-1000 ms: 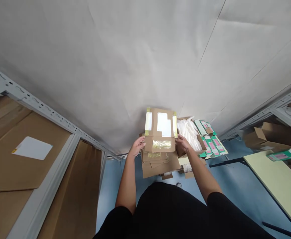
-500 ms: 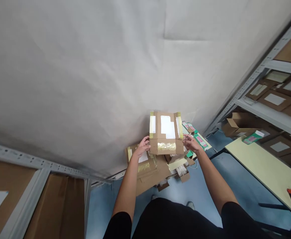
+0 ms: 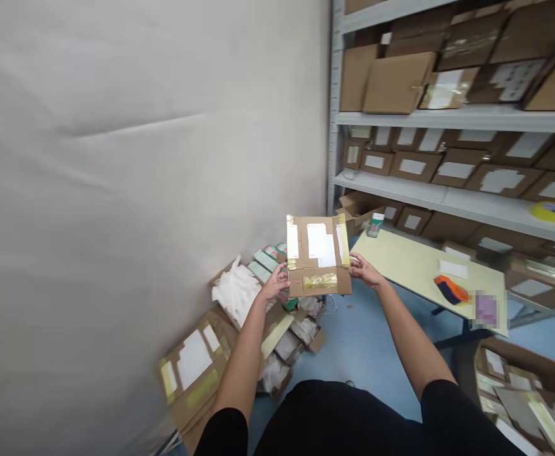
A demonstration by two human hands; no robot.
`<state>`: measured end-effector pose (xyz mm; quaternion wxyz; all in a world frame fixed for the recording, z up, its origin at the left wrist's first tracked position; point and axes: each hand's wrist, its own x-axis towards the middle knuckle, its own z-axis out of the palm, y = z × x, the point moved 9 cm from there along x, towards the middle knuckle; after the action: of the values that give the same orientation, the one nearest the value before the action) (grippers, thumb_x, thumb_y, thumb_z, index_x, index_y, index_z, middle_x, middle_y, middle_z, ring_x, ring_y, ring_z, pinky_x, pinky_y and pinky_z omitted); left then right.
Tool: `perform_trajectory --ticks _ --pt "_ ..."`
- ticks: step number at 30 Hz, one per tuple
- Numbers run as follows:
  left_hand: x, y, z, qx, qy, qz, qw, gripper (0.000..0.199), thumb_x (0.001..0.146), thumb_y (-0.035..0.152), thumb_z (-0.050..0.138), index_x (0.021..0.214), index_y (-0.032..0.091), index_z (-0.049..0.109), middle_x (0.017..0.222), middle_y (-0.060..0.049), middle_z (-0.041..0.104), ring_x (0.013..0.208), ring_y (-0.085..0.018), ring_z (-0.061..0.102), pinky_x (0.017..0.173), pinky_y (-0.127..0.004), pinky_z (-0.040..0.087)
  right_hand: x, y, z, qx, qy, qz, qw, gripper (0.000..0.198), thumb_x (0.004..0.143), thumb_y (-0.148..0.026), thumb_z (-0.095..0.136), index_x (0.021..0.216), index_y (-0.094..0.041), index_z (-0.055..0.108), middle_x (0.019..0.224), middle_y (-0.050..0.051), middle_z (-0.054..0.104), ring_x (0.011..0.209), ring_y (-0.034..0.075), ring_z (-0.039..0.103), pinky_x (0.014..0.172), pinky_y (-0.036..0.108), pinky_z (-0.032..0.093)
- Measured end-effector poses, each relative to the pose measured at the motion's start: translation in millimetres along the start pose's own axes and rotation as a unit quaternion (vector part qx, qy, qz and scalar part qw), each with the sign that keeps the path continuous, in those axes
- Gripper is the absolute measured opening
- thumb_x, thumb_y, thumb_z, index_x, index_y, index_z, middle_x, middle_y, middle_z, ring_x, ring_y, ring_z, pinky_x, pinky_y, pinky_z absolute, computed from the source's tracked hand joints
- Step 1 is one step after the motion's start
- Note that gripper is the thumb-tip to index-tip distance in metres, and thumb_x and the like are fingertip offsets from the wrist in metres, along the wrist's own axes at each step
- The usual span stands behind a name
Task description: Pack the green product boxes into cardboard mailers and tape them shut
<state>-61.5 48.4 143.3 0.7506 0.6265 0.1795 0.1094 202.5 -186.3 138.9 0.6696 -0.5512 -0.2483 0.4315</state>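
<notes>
Between my two hands I hold up a flattened cardboard box [image 3: 311, 269], its broad face toward me. White paper labels cover its middle and both side flaps, and shiny yellowish tape runs along the side edges and across the lower panel. My left hand [image 3: 276, 284] grips the lower left edge; some of its fingers are behind the cardboard. At the lower right edge, my right hand [image 3: 364, 270] pinches the board. Below and left of it lies another flattened cardboard box [image 3: 211, 373], also labelled and taped.
An open box with white packing material [image 3: 237, 292] stands by the grey wall. Pale table [image 3: 412, 266] at right bears an orange and dark-blue item [image 3: 450, 290]. Shelving [image 3: 448, 118] behind holds many cartons and a yellow tape roll [image 3: 551, 211]. A large carton [image 3: 538, 358] holds flattened cardboard.
My view has swung to the right, bringing the shelving, table and large carton further into sight. Both hands still hold the flattened cardboard box, nearly unchanged in front of me.
</notes>
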Motion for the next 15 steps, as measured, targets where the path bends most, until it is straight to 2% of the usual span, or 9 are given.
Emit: perform_trajectory --ticks 4,8,11,15 --pt "78 -13 76 0.014 -0.055 -0.024 0.998 0.096 0.070 0.035 0.088 0.152 0.031 0.040 0.114 -0.004 0.065 0.090 -0.017 0.067 0.075 -0.028 0.055 -29 -14 -95 -0.003 0.038 -0.008 0.999 0.083 0.063 -0.018 0.079 0.139 -0.036 0.052 0.109 -0.001 0.066 0.083 0.015 0.065 0.082 0.034 0.055" --pt "146 -29 143 0.024 -0.090 -0.054 0.994 0.096 0.067 0.034 0.090 0.151 0.031 0.042 0.111 -0.003 0.064 0.084 -0.014 0.065 0.074 -0.026 0.053 -57 -32 -176 -0.020 0.076 -0.031 0.996 0.097 0.061 -0.015 0.080 0.149 -0.038 0.046 0.109 0.000 0.063 0.084 0.014 0.063 0.078 0.030 0.054" --pt "191 -42 186 0.017 -0.120 -0.074 0.990 0.098 0.065 0.034 0.091 0.150 0.032 0.042 0.110 -0.002 0.063 0.082 -0.013 0.064 0.073 -0.026 0.054 -75 -37 -225 -0.020 0.111 -0.037 0.993 0.101 0.061 -0.013 0.080 0.153 -0.039 0.045 0.110 0.000 0.062 0.079 0.012 0.061 0.076 0.029 0.054" --pt "248 -61 232 0.017 -0.175 -0.096 0.980 0.099 0.063 0.033 0.091 0.150 0.035 0.043 0.109 -0.001 0.061 0.083 -0.012 0.063 0.074 -0.026 0.053 -90 -33 -272 -0.014 0.155 -0.019 0.988 0.107 0.063 -0.012 0.079 0.158 -0.041 0.039 0.111 0.000 0.060 0.076 0.011 0.061 0.076 0.030 0.055"
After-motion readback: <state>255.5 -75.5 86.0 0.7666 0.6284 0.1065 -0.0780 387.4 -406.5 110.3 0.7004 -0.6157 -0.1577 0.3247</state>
